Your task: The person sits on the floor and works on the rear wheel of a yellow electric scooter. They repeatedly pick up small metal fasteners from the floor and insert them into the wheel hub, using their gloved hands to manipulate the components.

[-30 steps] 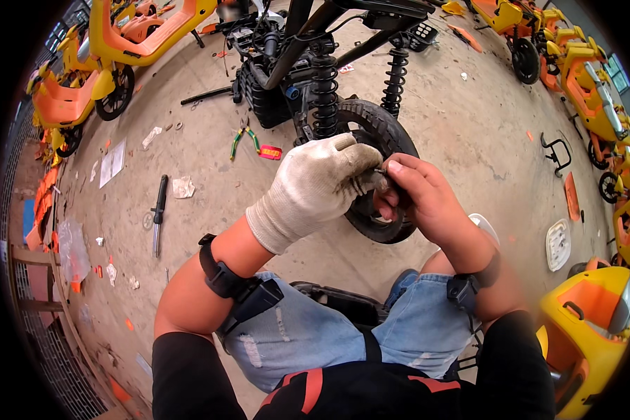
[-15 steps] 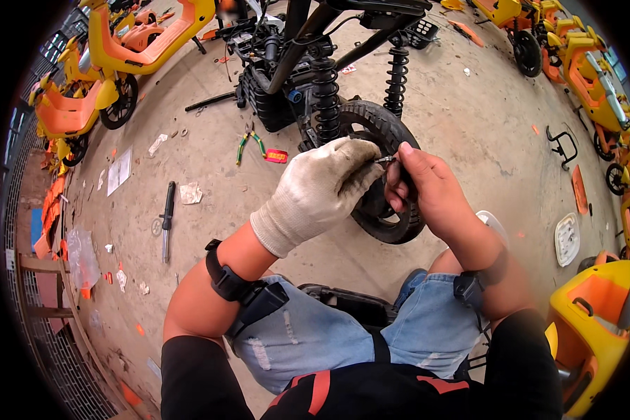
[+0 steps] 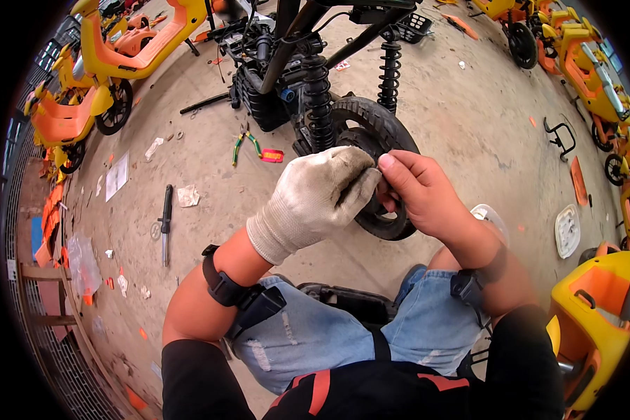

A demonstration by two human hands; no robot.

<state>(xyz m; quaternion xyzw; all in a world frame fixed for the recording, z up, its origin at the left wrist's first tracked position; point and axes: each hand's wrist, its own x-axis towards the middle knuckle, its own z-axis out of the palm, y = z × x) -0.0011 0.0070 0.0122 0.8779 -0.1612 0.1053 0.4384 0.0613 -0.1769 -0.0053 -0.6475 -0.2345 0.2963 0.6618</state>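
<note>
My left hand [image 3: 322,196], in a dirty white knit glove, is closed in front of a small black scooter wheel [image 3: 374,133]. My bare right hand [image 3: 420,192] meets it fingertip to fingertip at the wheel's hub. Whatever small part the fingers pinch is hidden between them. The wheel hangs under a stripped black scooter frame [image 3: 308,42] with two coil shock absorbers [image 3: 390,70]. Both wrists wear black straps.
Green-handled pliers [image 3: 245,145] and a red tag [image 3: 271,155] lie on the concrete left of the wheel. A black-handled tool [image 3: 165,213] lies further left. Orange and yellow scooters [image 3: 126,56] stand along the left, right and far edges. A white round dial [image 3: 567,229] lies at right.
Both hands stayed together at the wheel hub, and my right fingers shifted slightly over the gloved hand.
</note>
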